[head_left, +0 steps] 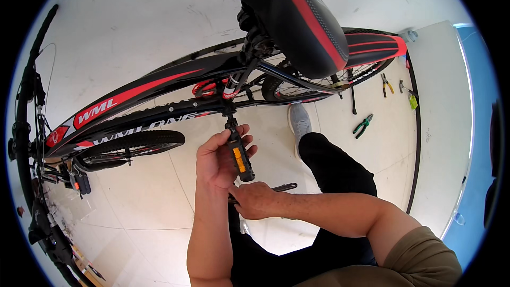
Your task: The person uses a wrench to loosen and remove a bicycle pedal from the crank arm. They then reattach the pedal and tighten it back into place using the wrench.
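Left hand: fingers and thumb wrapped around the black bicycle pedal with an orange reflector, gripping it from the left side; fingertips curl over the top edge. The pedal stands nearly upright, just below the bike's down tube, at the centre of the view.

Right hand: clenched around the handle of a dark metal wrench, directly beneath the pedal. Only the wrench's far end shows, poking out to the right of the knuckles; its working end is hidden behind the hand and pedal, so where it sits cannot be made out.

Outward: black bicycle frame with red and white markings crosses the view diagonally. Black saddle with a red stripe looms at top, its front cut off by the picture's edge. Front tyre partly hidden behind the frame. Handlebar bends along the left rim, distorted.

No containers in sight. Loose on the pale tiled floor: green-handled pliers, and yellow-handled pliers by the rear wheel. A grey shoe and black trouser leg stand beside the pedal.
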Available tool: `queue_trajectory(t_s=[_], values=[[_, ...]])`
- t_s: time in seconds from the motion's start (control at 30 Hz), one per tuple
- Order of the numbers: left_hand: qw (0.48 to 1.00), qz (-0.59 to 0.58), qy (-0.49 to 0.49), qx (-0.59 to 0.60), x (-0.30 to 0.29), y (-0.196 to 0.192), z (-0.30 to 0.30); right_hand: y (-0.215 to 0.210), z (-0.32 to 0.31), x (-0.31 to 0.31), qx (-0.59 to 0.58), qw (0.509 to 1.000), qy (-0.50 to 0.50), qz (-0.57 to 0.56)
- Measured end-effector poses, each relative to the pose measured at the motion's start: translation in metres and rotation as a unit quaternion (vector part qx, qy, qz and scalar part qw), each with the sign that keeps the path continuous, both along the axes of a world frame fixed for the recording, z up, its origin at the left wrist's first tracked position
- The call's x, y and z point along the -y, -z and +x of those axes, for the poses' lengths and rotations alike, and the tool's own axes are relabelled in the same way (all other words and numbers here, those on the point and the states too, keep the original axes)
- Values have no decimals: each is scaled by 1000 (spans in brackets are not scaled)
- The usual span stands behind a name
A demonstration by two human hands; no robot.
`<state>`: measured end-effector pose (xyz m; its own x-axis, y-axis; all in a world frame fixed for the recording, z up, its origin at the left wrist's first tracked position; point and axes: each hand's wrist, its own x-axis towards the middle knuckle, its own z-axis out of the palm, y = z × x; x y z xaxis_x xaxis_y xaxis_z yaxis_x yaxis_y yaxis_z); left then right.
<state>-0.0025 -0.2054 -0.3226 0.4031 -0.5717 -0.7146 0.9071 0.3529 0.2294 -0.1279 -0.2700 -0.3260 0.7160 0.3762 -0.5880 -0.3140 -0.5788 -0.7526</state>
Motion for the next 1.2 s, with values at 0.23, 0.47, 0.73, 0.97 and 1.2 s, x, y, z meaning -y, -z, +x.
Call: queue_trajectory(t_s=[0.23,0.47,0.73,0.97,1.2], values=[[999,-20,28,33,8,-5,-1,4,-1,0,-6,1000,-5,-3],[1000,-18,17,7,11,0,-5,5,1,0,-16,1000,-21,-10],[999,-30,7,-35,7,8,-1,7,-2,-1,3,1000,-8,-1],[999,39,33,-17,9,-4,6,0,4,1,-22,1000,-3,3],[947,216,144,190,-1,-19,19,15,-2,-4,7,1000,1,-6]])
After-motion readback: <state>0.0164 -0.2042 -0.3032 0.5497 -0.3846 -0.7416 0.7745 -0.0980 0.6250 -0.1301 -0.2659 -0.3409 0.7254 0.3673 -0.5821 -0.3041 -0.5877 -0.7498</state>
